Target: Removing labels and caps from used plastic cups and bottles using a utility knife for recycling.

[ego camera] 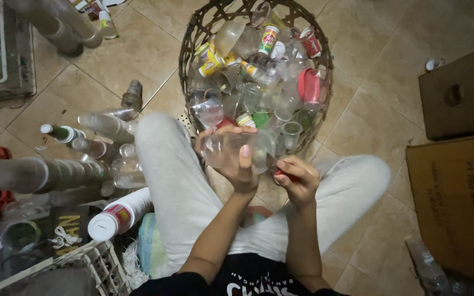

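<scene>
Beige floor tiles run under everything, and you sit on them with both knees spread in pale trousers. Nearest you, low at left: a white plastic crate, and beside it a lying stack of white cups with a red-and-white label on the outermost one. Your left hand is raised palm-up between your knees, fingers curled round a clear plastic cup, thumb pressed flat on its near wall; the cup lies tilted on its side, just in front of the basket. Your right hand sits just beside it, fingers pinched closed on a small red piece; what that piece is cannot be told. Left of your knee: long nested stacks of clear cups lying on the floor, and a green bottle with a white cap. Right: two brown cardboard boxes, flaps open. Farther out, a dark woven basket holds a jumble of clear cups, a red cup, yellow-labelled small bottles at its left side, and a white cup with a green-and-red printed band near the far rim.
</scene>
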